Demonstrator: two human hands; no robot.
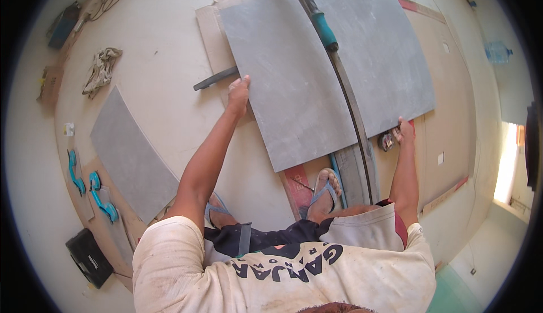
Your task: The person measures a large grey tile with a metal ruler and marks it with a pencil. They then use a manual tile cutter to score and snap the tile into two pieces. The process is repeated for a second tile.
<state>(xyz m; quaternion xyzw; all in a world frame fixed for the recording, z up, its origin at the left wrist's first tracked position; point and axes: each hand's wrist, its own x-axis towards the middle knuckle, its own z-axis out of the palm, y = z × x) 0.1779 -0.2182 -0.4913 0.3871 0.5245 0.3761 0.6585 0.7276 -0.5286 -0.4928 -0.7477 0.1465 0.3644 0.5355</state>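
Observation:
A large grey tile (283, 75) lies across a tile cutter, whose long dark rail (350, 109) runs over it from top to bottom, with a teal-gripped handle (323, 30) near the top. My left hand (238, 95) grips the tile's left edge. My right hand (404, 132) holds the lower right edge, beside a round metal knob (386, 141); the fingers are partly hidden there. A dark support bar (212, 80) sticks out on the left. Cardboard sheets (441, 86) lie beneath.
Another grey tile (127, 154) lies at the left, near teal suction lifters (102, 200), a crumpled cloth (100, 69) and a black case (87, 256). A water bottle (498, 52) is at the far right. My sandaled feet (321, 197) are beside the cutter's base.

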